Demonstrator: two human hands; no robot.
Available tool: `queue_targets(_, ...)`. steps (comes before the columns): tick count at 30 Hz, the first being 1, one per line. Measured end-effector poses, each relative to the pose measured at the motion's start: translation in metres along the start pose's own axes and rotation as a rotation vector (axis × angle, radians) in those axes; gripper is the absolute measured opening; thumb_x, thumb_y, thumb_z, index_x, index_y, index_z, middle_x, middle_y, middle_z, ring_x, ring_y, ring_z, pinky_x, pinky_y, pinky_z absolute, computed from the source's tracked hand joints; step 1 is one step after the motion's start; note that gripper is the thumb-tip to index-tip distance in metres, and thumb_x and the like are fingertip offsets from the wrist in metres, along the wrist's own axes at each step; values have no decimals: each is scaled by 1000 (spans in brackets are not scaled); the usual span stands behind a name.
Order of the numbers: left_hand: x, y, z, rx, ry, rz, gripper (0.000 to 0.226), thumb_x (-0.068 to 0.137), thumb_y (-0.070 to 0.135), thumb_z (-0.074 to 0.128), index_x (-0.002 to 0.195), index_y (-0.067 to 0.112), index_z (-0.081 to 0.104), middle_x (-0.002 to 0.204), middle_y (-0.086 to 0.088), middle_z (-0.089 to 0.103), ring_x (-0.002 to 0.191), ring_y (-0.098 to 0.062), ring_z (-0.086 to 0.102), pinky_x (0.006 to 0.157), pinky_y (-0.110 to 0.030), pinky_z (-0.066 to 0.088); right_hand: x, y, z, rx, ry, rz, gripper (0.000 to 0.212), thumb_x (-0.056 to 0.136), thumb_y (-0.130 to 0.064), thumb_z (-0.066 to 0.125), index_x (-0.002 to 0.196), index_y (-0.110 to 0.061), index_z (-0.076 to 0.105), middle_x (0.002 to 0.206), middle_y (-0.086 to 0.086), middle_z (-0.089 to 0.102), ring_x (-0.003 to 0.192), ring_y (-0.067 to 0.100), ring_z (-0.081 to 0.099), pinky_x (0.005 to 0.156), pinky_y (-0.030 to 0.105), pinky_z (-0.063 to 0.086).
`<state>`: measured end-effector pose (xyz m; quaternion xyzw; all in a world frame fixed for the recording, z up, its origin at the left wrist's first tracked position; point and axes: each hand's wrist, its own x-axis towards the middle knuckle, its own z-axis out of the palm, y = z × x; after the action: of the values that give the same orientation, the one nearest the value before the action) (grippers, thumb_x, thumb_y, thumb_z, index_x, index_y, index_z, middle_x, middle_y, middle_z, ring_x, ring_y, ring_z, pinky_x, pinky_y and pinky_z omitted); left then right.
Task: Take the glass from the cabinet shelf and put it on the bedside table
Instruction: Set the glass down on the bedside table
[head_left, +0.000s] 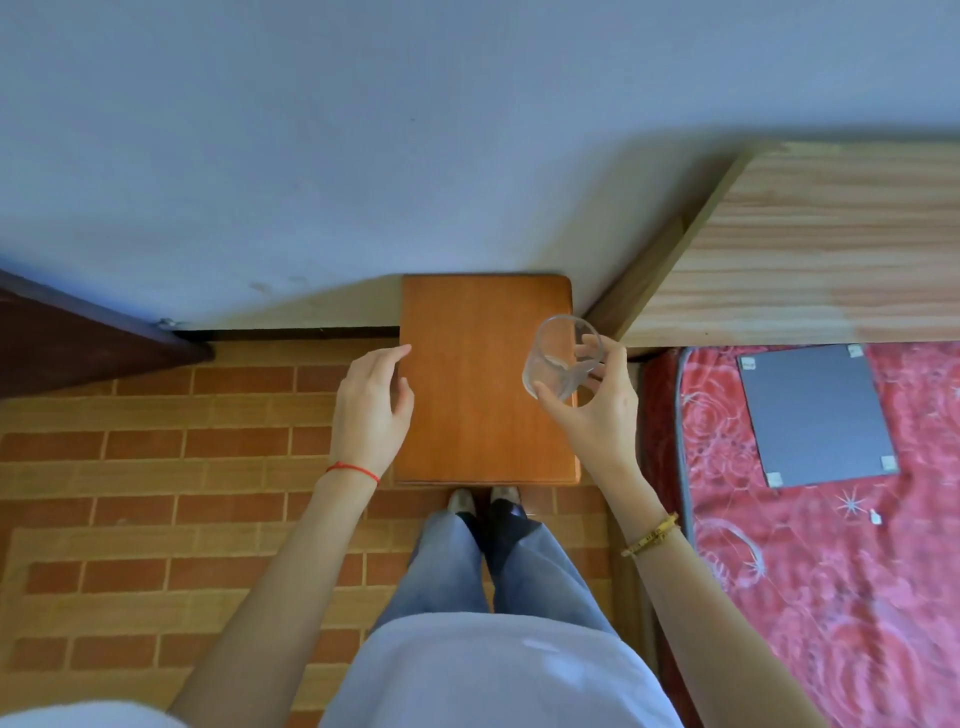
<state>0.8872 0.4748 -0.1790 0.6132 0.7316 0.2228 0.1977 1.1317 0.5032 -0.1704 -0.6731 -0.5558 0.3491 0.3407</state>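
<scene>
A clear, empty drinking glass (558, 358) is held tilted in the air over the right edge of the bedside table (478, 389), an orange-brown wooden top seen from above. My right hand (597, 410) grips the glass from the near right, thumb on one side and fingers on the other. Over the table's left edge my left hand (371, 405) hovers with its fingers loosely apart and nothing in it. The cabinet shelf is not in view.
A bed with a red patterned cover (831, 545) and a pale wooden headboard (831, 249) flanks the table on the right; a grey flat panel (815, 415) lies on it. A dark wooden door (78, 343) is at left. My feet (488, 506) stand on brick-pattern floor.
</scene>
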Motion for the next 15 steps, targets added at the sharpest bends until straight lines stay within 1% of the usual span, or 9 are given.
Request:
queue_targets(3,11,-11,27,17,0,3,36,92,8,54,127,8,60,122,-10,64,118,-23,57,103,-37,47,19,17,9,-7,-21,-7,75,70,-38,81,132,-15,45,126,0,59,107,12,59,90,36,55)
queue_targets(6,25,-27,55,45,-12,0,37,92,8,54,128,8,58,123,-10,63,119,-23,57,103,-38,47,37,33,21,-14,-36,-2,74,70,-36,81,132,-15,45,126,-1,58,108,10,58,91,35,55)
queue_targets(9,40,-47,85,72,-24,-25,38,92,9,54,130,9,56,126,-10,61,121,-22,54,104,-38,46,56,52,38,-26,-38,-2,74,71,-39,79,132,-15,45,126,-2,57,109,9,57,91,34,55)
queue_targets(11,50,-62,107,83,-36,-38,40,93,11,52,132,10,53,129,-8,59,124,-22,52,105,-39,45,70,66,51,-38,-37,9,74,71,-40,79,132,-17,44,127,-3,57,109,7,57,91,30,54)
queue_targets(15,67,-90,154,119,-64,-62,44,94,15,50,137,12,48,135,-7,54,130,-22,47,109,-41,41,94,100,85,-46,-44,7,74,71,-39,79,132,-20,43,128,-7,55,106,2,55,89,16,48)
